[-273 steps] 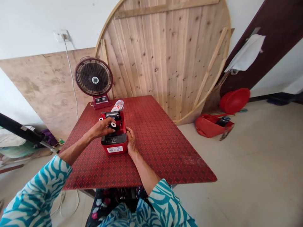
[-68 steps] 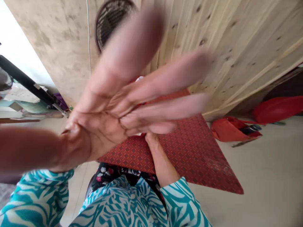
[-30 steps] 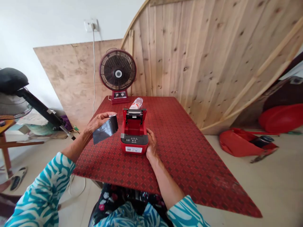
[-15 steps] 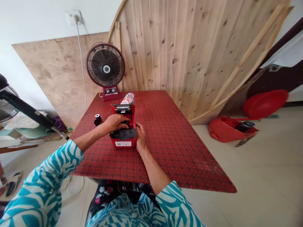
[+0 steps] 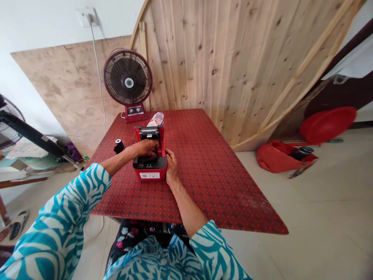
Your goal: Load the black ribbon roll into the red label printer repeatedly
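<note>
A small red and black printer (image 5: 150, 175) stands on the table with its lid (image 5: 149, 133) raised at the back. A white label is stuck on its front. My left hand (image 5: 147, 147) reaches into the open compartment from the left, with its fingers bent down and closed inside; their tips and whatever they grip are hidden. Along the printer's right side my right hand (image 5: 172, 169) is curved against the wall, holding it. Left of the printer lies a black roll (image 5: 118, 146) with a white core, apart from both hands.
A clear plastic bottle (image 5: 156, 119) lies behind the printer. Near the back left of the red patterned table (image 5: 198, 163) stands a table fan (image 5: 129, 82). Wooden boards (image 5: 215, 58) lean on the wall. On the floor at right are a red bag (image 5: 274, 157) and red basin (image 5: 328, 125).
The black strip that hung over the printer's front is gone from there, baring its front panel. My left hand has shifted slightly within the compartment. My right hand stays at the printer's side.
</note>
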Available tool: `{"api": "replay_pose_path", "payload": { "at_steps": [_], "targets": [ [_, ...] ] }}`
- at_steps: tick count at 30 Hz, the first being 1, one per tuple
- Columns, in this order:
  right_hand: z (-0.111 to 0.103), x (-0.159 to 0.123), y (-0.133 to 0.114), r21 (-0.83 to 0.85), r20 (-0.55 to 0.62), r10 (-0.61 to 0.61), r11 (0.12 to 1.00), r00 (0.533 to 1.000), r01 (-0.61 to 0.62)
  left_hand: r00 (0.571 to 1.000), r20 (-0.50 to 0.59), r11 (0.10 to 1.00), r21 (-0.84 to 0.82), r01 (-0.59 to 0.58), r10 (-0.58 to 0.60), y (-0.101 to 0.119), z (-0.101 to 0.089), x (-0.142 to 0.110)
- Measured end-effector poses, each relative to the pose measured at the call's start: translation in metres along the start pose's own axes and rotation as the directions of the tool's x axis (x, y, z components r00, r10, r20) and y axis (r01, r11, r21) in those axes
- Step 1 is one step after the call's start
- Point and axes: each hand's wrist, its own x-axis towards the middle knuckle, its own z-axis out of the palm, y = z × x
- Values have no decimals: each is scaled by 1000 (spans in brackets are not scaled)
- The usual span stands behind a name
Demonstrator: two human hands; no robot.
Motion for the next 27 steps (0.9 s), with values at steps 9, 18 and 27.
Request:
{"api": "replay_pose_path", "payload": {
  "at_steps": [9,18,27],
  "targets": [
    [0,-1,-4,-7,1,8,1000,1000,-8,938,-343,966,-223,-130,47,19,-3,-92],
    [-2,1,0,-30,-7,20,999,1000,-21,833,-500,970,157,-184,239,27,27,-94],
    [-1,3,1,-26,-22,3,1000,1000,-4,758,-499,882,420,-213,421,42,38,-106]
  ]
}}
